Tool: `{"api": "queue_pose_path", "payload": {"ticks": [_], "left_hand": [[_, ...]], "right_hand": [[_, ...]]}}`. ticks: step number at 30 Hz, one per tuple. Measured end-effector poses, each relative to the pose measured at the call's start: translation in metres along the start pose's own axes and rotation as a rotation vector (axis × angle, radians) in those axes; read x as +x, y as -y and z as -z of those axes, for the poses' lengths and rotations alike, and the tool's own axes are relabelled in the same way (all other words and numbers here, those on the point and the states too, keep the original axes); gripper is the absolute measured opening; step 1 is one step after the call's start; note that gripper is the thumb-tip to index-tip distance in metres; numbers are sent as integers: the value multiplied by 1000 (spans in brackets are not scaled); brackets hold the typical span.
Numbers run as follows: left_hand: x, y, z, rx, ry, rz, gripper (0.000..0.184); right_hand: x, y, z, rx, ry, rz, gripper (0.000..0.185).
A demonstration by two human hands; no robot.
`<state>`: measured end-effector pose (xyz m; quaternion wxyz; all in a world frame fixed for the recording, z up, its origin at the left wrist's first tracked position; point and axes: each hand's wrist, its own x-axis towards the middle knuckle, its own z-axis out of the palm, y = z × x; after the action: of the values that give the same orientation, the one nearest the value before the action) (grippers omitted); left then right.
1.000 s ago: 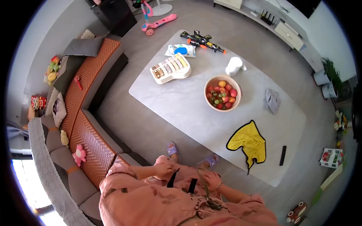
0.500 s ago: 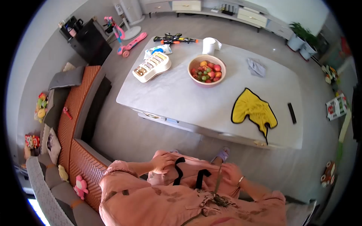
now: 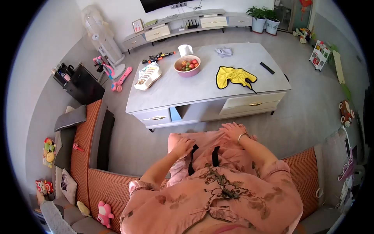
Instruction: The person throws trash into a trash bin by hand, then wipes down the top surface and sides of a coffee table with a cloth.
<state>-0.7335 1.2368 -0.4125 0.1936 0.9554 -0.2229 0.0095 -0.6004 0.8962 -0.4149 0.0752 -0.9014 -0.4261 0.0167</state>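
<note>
My left hand (image 3: 183, 147) lies open on the pink trousers (image 3: 196, 137), over the left thigh. Spread flat over the right knee is my right hand (image 3: 233, 132), with a bracelet at its wrist. Neither hand holds anything. Two black straps (image 3: 215, 156) hang down over the pink cloth between the hands. Beyond the knees, a yellow cloth with black edging (image 3: 233, 76) is crumpled on the grey coffee table (image 3: 175, 91).
On the table are a fruit basket (image 3: 187, 73), toy xylophone (image 3: 148, 77), paper roll (image 3: 185, 50), toy gun (image 3: 157, 58), grey cloth (image 3: 224, 52) and black remote (image 3: 267, 68). A sofa (image 3: 107, 185) with woven orange mats surrounds me. A pink scooter (image 3: 121, 80) stands far left.
The view has tilted up and moved back, so the table looks farther off and the sofa seat shows on both sides of me. Both hands now rest farther forward on the legs.
</note>
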Motion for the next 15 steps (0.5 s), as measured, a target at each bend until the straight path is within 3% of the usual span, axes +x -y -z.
{"api": "queue_pose_path", "payload": {"ticks": [6, 9, 15], "left_hand": [[19, -3, 20, 12, -101, 86, 41], [58, -7, 32, -2, -104, 149, 39], [185, 20, 25, -220, -231, 19, 34]], "right_hand": [[16, -28, 21, -121, -21, 52, 53], [32, -66, 33, -126, -39, -3, 53], [83, -155, 27, -27, -106, -263, 55]]}}
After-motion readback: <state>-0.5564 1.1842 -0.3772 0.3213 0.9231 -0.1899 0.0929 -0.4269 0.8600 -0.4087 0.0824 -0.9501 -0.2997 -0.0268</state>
